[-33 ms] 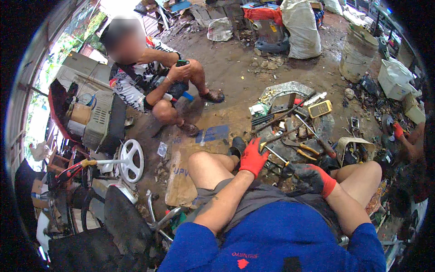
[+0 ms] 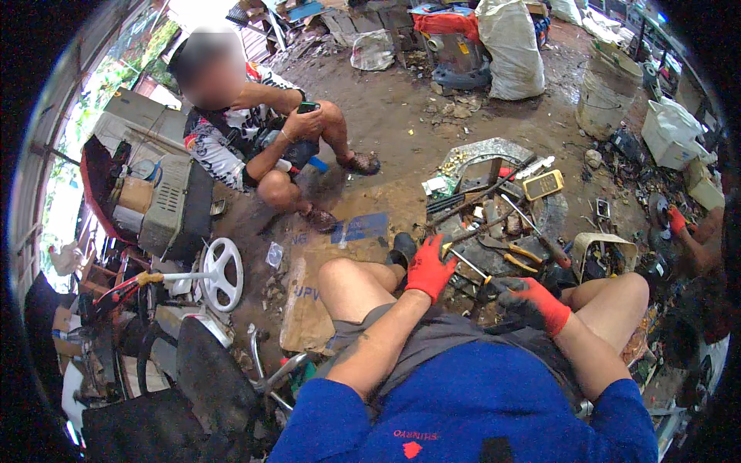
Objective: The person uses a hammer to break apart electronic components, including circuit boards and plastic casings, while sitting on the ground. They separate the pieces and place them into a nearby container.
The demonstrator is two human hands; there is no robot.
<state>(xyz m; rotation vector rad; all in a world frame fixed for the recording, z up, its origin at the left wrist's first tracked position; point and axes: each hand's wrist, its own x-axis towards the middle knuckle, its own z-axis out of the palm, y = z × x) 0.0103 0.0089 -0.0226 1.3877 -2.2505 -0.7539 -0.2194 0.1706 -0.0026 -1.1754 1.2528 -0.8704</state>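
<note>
My left hand [image 2: 431,268], in a red glove, is closed around something small with a yellowish tip at the fingers; most of it is hidden. My right hand [image 2: 536,304], in a red glove with dark fingers, is closed at the yellow end of a screwdriver [image 2: 469,265]. Its silver shaft slants up and left toward my left hand. Just beyond my hands lie pliers [image 2: 515,253] with yellow handles, a rod with a red grip [image 2: 546,241] and a yellow meter-like device [image 2: 543,185]. They rest among scrap on and around a grey ring-shaped slab [image 2: 494,150].
A seated person [image 2: 270,139] holds a phone [image 2: 307,108] at the left. Flattened cardboard [image 2: 312,270] lies by my leg. A white wheel [image 2: 222,275] stands among junk. White sacks [image 2: 511,54] and a bucket [image 2: 608,89] stand behind. Another red-gloved hand [image 2: 677,221] works at right.
My right hand has shifted and turned slightly at the screwdriver's yellow end. My left hand stays in nearly the same place.
</note>
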